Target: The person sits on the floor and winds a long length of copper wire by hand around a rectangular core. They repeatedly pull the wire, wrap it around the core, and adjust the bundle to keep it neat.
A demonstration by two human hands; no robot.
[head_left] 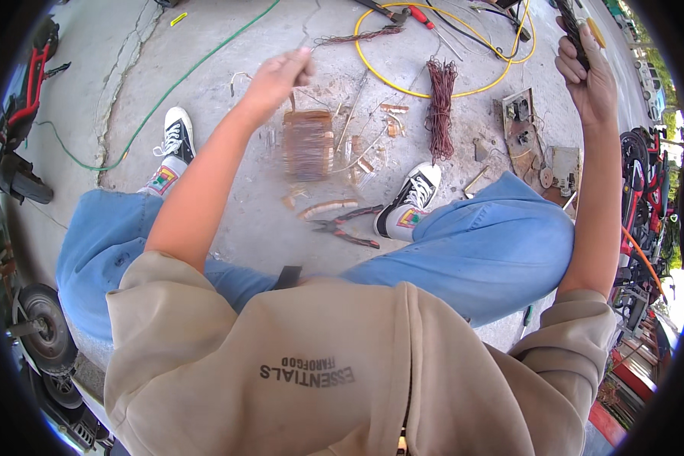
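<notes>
My left hand is closed in a pinch above a rectangular block with brown, copper-like windings. A thin brownish piece shows just below its fingers; what they hold is too small to make out. Raised at the upper right, my right hand grips a dark handle with a yellow part beside the thumb. The handle's far end runs out of view. On the ground between my feet lie pliers with red and black handles, jaws apart. A bundle of dark red wire lies right of the block.
A yellow cable loops at the top around a red-handled screwdriver. A green cord crosses the concrete at left. Opened metal housings lie at right amid scraps. Parked motorbikes stand at both sides.
</notes>
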